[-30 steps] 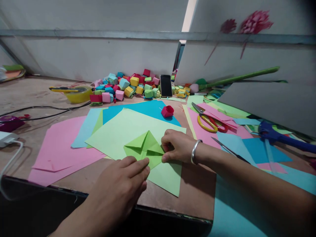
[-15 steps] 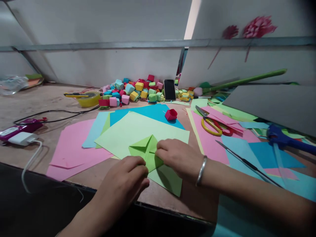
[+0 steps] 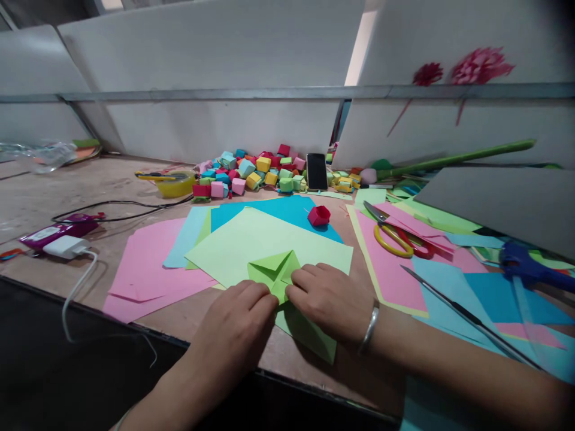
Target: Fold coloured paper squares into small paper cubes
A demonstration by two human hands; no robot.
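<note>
A folded green paper square [image 3: 272, 269] lies over a pale green sheet [image 3: 233, 245], its flaps partly raised toward the centre. My left hand [image 3: 245, 317] is closed on the paper's near left edge, fingertips bent together. From the right, my right hand [image 3: 321, 296], with a silver bangle at the wrist, pinches the right side of the same paper. The fingers hide its near and right corners. Just beyond the hands, a small red folded paper box [image 3: 318, 216] rests on a blue sheet [image 3: 285, 208].
Many small coloured paper cubes [image 3: 251, 172] are heaped at the back beside a phone [image 3: 317, 172]. Scissors [image 3: 390, 236], a pointed metal blade [image 3: 462, 311] and a blue glue gun [image 3: 525, 263] lie right. Yellow tape [image 3: 175, 187] and a white charger [image 3: 66, 246] are left.
The view has shifted, so everything sits slightly right and lower. My hands have drawn closer together on the green paper, and my left fingers now cover more of its near corner.
</note>
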